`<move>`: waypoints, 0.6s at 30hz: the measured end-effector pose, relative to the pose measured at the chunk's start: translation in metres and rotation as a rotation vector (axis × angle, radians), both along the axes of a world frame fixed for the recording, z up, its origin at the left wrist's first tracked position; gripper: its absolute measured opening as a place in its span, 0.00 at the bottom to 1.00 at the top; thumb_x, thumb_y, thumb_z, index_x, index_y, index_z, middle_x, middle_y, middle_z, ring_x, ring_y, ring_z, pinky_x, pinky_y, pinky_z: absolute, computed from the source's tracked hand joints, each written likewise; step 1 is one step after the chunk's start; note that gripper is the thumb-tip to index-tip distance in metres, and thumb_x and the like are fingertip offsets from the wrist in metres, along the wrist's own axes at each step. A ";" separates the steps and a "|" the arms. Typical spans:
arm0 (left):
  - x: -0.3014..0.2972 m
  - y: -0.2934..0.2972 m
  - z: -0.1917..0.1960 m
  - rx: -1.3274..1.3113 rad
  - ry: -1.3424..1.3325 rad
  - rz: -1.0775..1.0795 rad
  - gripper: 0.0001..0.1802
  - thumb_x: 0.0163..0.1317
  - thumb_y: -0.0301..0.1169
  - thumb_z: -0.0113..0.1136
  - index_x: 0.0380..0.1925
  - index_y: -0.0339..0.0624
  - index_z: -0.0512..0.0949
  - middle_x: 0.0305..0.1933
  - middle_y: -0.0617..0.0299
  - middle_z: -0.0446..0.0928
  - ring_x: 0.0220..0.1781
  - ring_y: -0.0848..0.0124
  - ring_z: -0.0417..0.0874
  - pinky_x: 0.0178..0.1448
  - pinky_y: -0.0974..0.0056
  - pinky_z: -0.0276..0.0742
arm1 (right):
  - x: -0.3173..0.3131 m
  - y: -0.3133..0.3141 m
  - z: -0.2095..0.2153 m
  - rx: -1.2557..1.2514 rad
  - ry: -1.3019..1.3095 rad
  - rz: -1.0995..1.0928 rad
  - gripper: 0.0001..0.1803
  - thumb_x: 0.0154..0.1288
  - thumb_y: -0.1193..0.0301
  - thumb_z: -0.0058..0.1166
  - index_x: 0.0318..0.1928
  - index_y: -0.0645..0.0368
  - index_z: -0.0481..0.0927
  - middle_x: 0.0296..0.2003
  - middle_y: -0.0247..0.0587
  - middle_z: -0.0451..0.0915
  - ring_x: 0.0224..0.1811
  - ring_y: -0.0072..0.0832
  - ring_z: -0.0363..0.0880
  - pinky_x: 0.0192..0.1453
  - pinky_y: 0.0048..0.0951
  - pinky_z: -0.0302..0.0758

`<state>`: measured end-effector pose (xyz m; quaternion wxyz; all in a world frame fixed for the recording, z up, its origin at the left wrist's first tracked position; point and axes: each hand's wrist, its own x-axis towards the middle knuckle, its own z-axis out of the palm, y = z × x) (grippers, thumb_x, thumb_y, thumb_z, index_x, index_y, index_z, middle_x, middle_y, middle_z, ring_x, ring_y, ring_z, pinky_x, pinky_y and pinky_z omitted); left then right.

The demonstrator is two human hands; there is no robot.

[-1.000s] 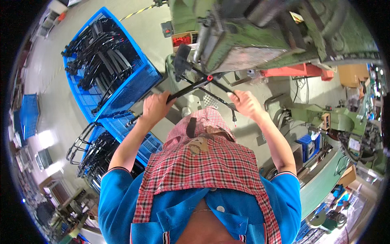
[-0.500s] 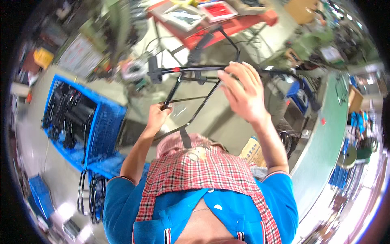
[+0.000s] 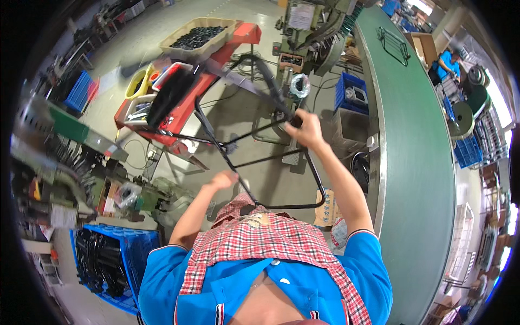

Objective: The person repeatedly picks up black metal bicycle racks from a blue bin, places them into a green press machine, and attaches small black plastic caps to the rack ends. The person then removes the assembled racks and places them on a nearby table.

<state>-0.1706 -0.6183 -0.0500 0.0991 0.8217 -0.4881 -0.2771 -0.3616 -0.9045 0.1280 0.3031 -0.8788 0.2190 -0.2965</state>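
A black tubular metal frame (image 3: 287, 206) is held up in front of my apron, tilted, with crossbars between its side tubes. My left hand (image 3: 221, 180) is closed on its left side tube, low down near the apron. My right hand (image 3: 307, 129) grips the frame's upper right corner, its fingers curled round the tube. The frame's far end is smeared by motion. A wide dark blurred piece (image 3: 176, 95) shows at that end over the red table; whether it is joined to the frame I cannot tell.
The red table (image 3: 246, 33) ahead carries a tray of small black parts (image 3: 197, 37) and smaller bins. A long green work surface (image 3: 414, 179) runs along my right, another black frame (image 3: 394, 46) on it. A blue crate (image 3: 116, 232) of black parts stands lower left. Machines stand nearby.
The view has swung to the right, bringing more of the green surface in. The black frame has turned and tilted in my hands. My right hand's fingers, spread before, are now curled round the tube.
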 end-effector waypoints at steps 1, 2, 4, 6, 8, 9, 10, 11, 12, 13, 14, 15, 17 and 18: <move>-0.016 -0.035 0.044 0.198 0.037 -0.149 0.23 0.66 0.47 0.52 0.47 0.38 0.77 0.42 0.46 0.81 0.46 0.53 0.82 0.50 0.52 0.76 | -0.007 0.003 -0.008 -0.073 0.054 -0.079 0.17 0.47 0.63 0.64 0.30 0.63 0.75 0.23 0.49 0.79 0.24 0.44 0.78 0.31 0.41 0.74; -0.036 -0.054 0.089 -0.174 0.247 -0.238 0.20 0.66 0.44 0.54 0.51 0.43 0.77 0.44 0.47 0.81 0.46 0.54 0.82 0.49 0.52 0.77 | -0.008 -0.002 -0.024 -0.089 0.122 -0.086 0.16 0.46 0.63 0.64 0.30 0.62 0.76 0.24 0.49 0.80 0.27 0.46 0.79 0.33 0.42 0.75; -0.055 -0.095 0.172 -0.496 0.414 -0.377 0.20 0.65 0.35 0.56 0.57 0.45 0.74 0.45 0.51 0.80 0.43 0.55 0.82 0.47 0.57 0.78 | 0.003 -0.010 -0.047 -0.110 0.253 -0.086 0.16 0.43 0.64 0.65 0.29 0.59 0.76 0.25 0.48 0.79 0.32 0.46 0.80 0.37 0.43 0.75; -0.030 -0.143 0.210 -0.774 0.077 -0.422 0.19 0.58 0.24 0.57 0.52 0.40 0.76 0.40 0.51 0.78 0.42 0.55 0.80 0.48 0.60 0.77 | 0.018 -0.032 -0.064 -0.213 0.297 -0.074 0.15 0.40 0.66 0.65 0.27 0.59 0.74 0.23 0.47 0.78 0.31 0.45 0.80 0.37 0.43 0.75; 0.030 -0.205 0.209 -0.713 -0.136 -0.503 0.27 0.51 0.24 0.60 0.55 0.39 0.72 0.50 0.51 0.75 0.53 0.54 0.76 0.58 0.55 0.72 | 0.034 -0.058 -0.070 -0.303 0.280 -0.020 0.15 0.39 0.68 0.65 0.25 0.59 0.72 0.22 0.46 0.76 0.31 0.44 0.78 0.37 0.42 0.74; 0.066 -0.233 0.186 -0.702 -0.219 -0.566 0.32 0.49 0.25 0.63 0.58 0.39 0.70 0.54 0.50 0.72 0.58 0.52 0.72 0.63 0.53 0.69 | 0.048 -0.072 -0.067 -0.298 0.303 -0.009 0.14 0.39 0.69 0.65 0.25 0.58 0.72 0.22 0.45 0.76 0.31 0.44 0.78 0.37 0.42 0.74; 0.092 -0.259 0.165 -0.774 -0.378 -0.627 0.28 0.45 0.27 0.66 0.50 0.38 0.74 0.48 0.52 0.76 0.54 0.55 0.75 0.59 0.54 0.71 | 0.061 -0.084 -0.063 -0.287 0.331 -0.003 0.14 0.39 0.69 0.65 0.25 0.58 0.72 0.22 0.45 0.76 0.31 0.44 0.78 0.37 0.42 0.73; 0.113 -0.285 0.148 -0.649 -0.380 -0.648 0.23 0.45 0.28 0.66 0.45 0.39 0.75 0.44 0.53 0.77 0.51 0.55 0.77 0.56 0.54 0.73 | 0.074 -0.097 -0.060 -0.281 0.363 0.002 0.14 0.39 0.69 0.65 0.24 0.58 0.71 0.22 0.45 0.76 0.30 0.44 0.78 0.37 0.42 0.73; 0.129 -0.314 0.133 -0.531 -0.382 -0.671 0.19 0.45 0.29 0.66 0.40 0.39 0.75 0.40 0.54 0.79 0.48 0.56 0.79 0.52 0.54 0.75 | 0.084 -0.112 -0.060 -0.274 0.369 -0.002 0.13 0.40 0.69 0.64 0.25 0.58 0.72 0.23 0.44 0.76 0.31 0.43 0.77 0.38 0.42 0.73; 0.143 -0.343 0.130 -0.417 -0.394 -0.701 0.15 0.45 0.29 0.66 0.35 0.40 0.76 0.36 0.55 0.80 0.44 0.57 0.81 0.49 0.54 0.77 | 0.094 -0.129 -0.057 -0.285 0.392 -0.003 0.13 0.40 0.69 0.64 0.25 0.58 0.72 0.23 0.43 0.76 0.31 0.42 0.77 0.38 0.41 0.73; 0.156 -0.368 0.125 -0.381 -0.416 -0.739 0.13 0.45 0.31 0.65 0.31 0.41 0.75 0.32 0.56 0.80 0.41 0.57 0.82 0.45 0.54 0.77 | 0.104 -0.143 -0.054 -0.296 0.415 -0.003 0.13 0.40 0.68 0.63 0.25 0.58 0.73 0.23 0.43 0.76 0.31 0.42 0.77 0.38 0.41 0.73; 0.165 -0.389 0.125 -0.344 -0.438 -0.782 0.11 0.45 0.32 0.65 0.28 0.42 0.74 0.28 0.57 0.80 0.37 0.57 0.83 0.41 0.54 0.78 | 0.110 -0.155 -0.050 -0.302 0.438 -0.007 0.13 0.41 0.68 0.63 0.25 0.57 0.73 0.23 0.42 0.76 0.31 0.42 0.77 0.38 0.41 0.73; 0.179 -0.430 0.123 -0.318 -0.459 -0.863 0.10 0.46 0.34 0.64 0.24 0.43 0.74 0.23 0.57 0.79 0.31 0.57 0.84 0.35 0.53 0.78 | 0.119 -0.185 -0.038 -0.364 0.388 -0.007 0.13 0.41 0.67 0.63 0.26 0.57 0.73 0.24 0.41 0.76 0.31 0.41 0.77 0.38 0.40 0.73; 0.185 -0.444 0.133 -0.326 -0.464 -0.894 0.09 0.46 0.35 0.63 0.24 0.44 0.75 0.22 0.56 0.79 0.30 0.56 0.84 0.33 0.53 0.78 | 0.125 -0.196 -0.030 -0.396 0.356 0.003 0.14 0.41 0.66 0.63 0.26 0.57 0.74 0.24 0.40 0.76 0.31 0.41 0.76 0.38 0.40 0.73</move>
